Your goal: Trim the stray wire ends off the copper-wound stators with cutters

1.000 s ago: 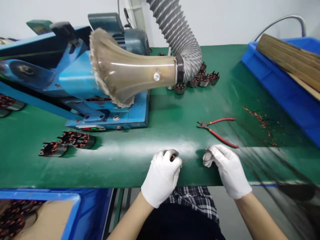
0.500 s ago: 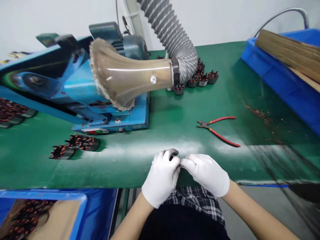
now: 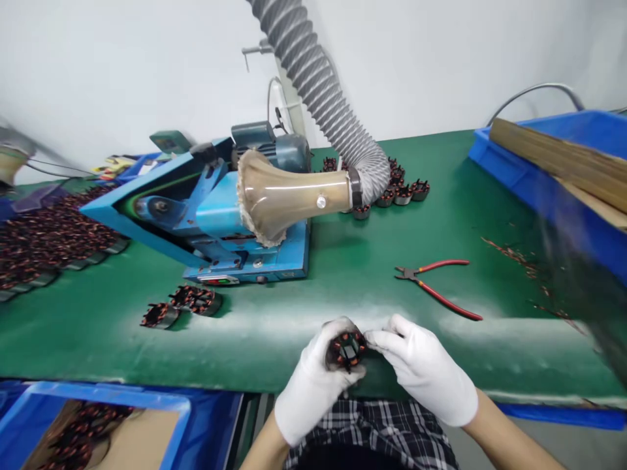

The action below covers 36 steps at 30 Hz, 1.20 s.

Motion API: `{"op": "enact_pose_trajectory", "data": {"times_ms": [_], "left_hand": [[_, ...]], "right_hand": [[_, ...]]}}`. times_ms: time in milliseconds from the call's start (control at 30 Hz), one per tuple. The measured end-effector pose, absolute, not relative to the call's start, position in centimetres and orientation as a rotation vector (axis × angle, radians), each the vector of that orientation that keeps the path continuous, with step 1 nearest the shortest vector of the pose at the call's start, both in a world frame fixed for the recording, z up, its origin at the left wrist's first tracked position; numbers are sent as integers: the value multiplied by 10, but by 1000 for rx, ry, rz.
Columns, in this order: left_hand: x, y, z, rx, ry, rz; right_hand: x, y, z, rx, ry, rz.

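Right at the near edge of the green counter [image 3: 313, 261], the left hand [image 3: 313, 385] in its white glove has its grip clamped around a small wound stator [image 3: 345, 350], open face turned up toward the camera. Beside it, the right hand [image 3: 426, 369] pinches in at the stator's right rim, fingertips [image 3: 375, 338] together and touching it. Red-handled pliers [image 3: 435, 284] lie apart on the counter beyond the right hand. Farther left, two more stators [image 3: 181, 305] sit near the blue machine [image 3: 210, 215], its grey hose [image 3: 318, 91] curving overhead. Blue bins [image 3: 548, 176] flank the right side.
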State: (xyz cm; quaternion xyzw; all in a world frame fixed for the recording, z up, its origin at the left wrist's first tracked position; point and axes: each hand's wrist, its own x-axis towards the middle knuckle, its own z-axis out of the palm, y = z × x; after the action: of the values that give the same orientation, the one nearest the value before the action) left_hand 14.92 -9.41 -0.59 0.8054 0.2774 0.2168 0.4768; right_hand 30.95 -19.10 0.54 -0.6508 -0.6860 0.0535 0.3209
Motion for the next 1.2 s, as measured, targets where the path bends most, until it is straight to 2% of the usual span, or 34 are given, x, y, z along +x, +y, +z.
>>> {"op": "enact_pose_trajectory", "data": {"times_ms": [233,333,467,567,833,933,1067,1200], "left_hand": [[136,-100,24,2110,536,790],[131,-96,20,2119,590,631],[138,-92,14,1823,682,459],[143,-91,14,1842,830,455],[136,-97,31,1878,432,506],[137,-103,31,1999,548,611],[140,-104,21,2199,679,561],[142,-100,15,2033,633,480]], "right_hand": [[303,-183,35,-1621,-1277,1013],[301,-183,38,-1581,-1110,1224],[296,-186,36,-1740,-1252,884],[292,-188,33,-1794,-1302,670],[293,-192,32,-1794,-1272,607],[293,-194,35,-1750,-1153,764],[291,-196,34,-1667,-941,894],[291,-195,32,-1634,-919,891]]}}
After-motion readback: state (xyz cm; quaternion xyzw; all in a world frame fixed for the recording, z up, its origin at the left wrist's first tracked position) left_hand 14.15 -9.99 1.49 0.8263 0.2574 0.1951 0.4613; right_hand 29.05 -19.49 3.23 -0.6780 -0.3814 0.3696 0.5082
